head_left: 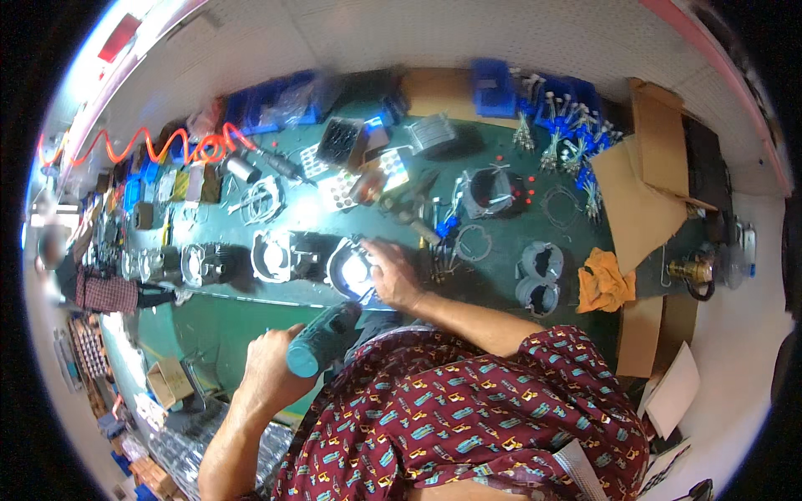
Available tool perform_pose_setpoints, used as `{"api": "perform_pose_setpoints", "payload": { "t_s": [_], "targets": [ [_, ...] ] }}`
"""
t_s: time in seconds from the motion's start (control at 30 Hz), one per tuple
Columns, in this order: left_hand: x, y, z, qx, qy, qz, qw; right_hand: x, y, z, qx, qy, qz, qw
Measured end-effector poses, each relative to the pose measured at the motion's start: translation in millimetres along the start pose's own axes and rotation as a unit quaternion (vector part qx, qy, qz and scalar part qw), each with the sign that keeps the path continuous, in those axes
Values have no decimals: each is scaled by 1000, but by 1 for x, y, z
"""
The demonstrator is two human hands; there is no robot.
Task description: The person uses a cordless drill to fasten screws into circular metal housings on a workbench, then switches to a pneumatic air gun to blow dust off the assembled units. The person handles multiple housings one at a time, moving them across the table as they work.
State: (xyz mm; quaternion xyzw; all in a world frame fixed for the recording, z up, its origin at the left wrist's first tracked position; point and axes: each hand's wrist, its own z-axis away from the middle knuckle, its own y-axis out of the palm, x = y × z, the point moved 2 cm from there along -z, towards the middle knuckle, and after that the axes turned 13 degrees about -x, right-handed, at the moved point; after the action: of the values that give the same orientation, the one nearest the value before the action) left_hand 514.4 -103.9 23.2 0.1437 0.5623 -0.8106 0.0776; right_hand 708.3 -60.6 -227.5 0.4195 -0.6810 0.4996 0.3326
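The round grey metal cylinder casting (pixel 351 269) with a bright open bore sits at the near edge of the long green workbench (pixel 251 321), last in a row of similar castings (pixel 271 255) that runs off to the person's left, so each lies within easy reach from the front. The right hand (pixel 391 274) lies flat over its right side, fingers spread and pressing on the rim, apparently to steady it. The left hand (pixel 271 363) is wrapped tight around the grip of a teal power driver (pixel 324 336), whose nose points up toward the casting from just below the bench edge. Further right, two grey ring-shaped parts (pixel 539 275) lie apart from the row, beside a crumpled orange rag (pixel 603 282). Flattened brown cardboard (pixel 639 196) covers the right end. An orange coiled air hose (pixel 154 144) stretches along the back, near blue parts bins (pixel 271 100).
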Motion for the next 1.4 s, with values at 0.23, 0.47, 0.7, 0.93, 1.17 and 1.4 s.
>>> {"api": "perform_pose_setpoints", "payload": {
  "t_s": [0.23, 0.47, 0.7, 0.93, 1.17, 1.4],
  "targets": [
    [-6, -15, 17, -109, -5, 221, 969, -2, -23, -7, 26, 0, -67, 997],
    [-94, 54, -62, -34, 123, 523, 843, 60, -145, -18, 66, 87, -166, 980],
    [-157, 80, -86, -115, 316, 154, 929, -64, -230, 39, -231, 200, 6, 952],
    [5, 59, -140, -178, 74, 278, 941, -148, -271, 9, -264, 371, 270, 849],
    [108, 39, -163, -222, 34, 371, 901, -170, -254, -15, -268, 448, 315, 792],
    [173, 55, -116, -227, -36, 491, 841, -58, -139, -83, -421, 11, 261, 868]
  ]
}}
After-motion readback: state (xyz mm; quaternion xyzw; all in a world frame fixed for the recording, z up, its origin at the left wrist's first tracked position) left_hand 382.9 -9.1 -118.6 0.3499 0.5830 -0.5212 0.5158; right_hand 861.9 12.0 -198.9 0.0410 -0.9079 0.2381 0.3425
